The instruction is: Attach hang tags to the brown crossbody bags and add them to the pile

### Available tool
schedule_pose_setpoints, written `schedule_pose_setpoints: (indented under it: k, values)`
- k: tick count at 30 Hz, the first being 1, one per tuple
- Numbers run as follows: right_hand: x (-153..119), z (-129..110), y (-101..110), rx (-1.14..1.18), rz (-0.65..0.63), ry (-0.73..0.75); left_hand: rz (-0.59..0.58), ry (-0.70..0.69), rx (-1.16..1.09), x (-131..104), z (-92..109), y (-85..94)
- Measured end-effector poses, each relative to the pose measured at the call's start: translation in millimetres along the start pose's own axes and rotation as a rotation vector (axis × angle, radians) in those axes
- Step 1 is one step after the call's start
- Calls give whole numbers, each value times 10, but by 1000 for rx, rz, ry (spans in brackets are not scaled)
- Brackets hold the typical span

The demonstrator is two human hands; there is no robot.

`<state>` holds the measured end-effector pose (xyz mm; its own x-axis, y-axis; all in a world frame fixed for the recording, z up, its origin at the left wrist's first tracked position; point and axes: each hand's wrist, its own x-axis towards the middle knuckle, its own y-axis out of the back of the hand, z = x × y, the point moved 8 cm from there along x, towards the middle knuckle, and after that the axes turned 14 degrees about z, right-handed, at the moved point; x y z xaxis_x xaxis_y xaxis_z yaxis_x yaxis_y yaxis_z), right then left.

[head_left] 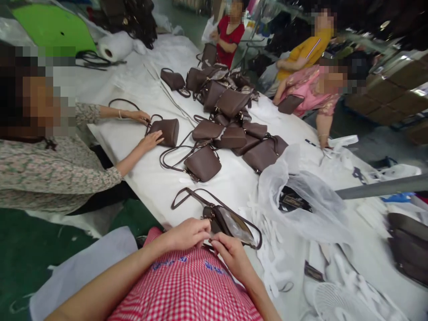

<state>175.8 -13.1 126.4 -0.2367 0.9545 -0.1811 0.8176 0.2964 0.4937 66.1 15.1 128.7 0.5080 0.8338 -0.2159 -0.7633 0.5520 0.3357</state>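
My left hand (190, 233) and my right hand (230, 254) are close together over the near edge of the table, in front of a red checked apron. Fingers of both are pinched together; whatever they hold is too small to name. Just beyond them lies a brown bag (230, 225), open at the top, with clear plastic inside and its strap looped around it. A pile of brown bags (230, 102) is heaped farther up the white table (150, 178).
At the left a person handles a brown bag (169, 132). Three people stand at the far side. On the right are a plastic bag (314, 209) with dark tags, white strips, a white fan (334, 303), a grey pole (384, 186) and a dark bag (409, 245).
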Motion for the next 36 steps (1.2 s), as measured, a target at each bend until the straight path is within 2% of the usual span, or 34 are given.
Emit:
schedule_pose_setpoints:
  k: [2,4,7,9,12,15,17,19,23,28,32,36]
  values:
    - [6,-52,87,-95,4,35,-103,14,-173,56,-83,-62]
    - [16,-114,283,-187,56,83,-135,39,-267,177,-219,-91]
    - [12,-145,786,-217,226,98,10,97,-129,469,-595,-44]
    - [-14,-77,1165,-158,353,21,119,139,47,654,-866,-16]
    - [-46,49,1600,-20,517,-101,122,147,103,845,-1117,-119]
    - [21,99,1778,29,590,-146,51,117,22,923,-1198,-286]
    - [139,75,1763,-65,566,-124,28,97,-47,934,-1200,-371]
    - [299,31,1655,-174,489,-69,46,81,-118,933,-1185,-421]
    - [645,23,1283,-279,289,30,143,121,-240,912,-1199,-465]
    - [1010,162,775,-468,43,90,217,172,-459,888,-1192,-503]
    - [1174,224,488,-696,-109,149,270,169,-540,885,-1175,-485]
    - [1234,278,333,-863,-186,137,319,139,-535,883,-1161,-466]
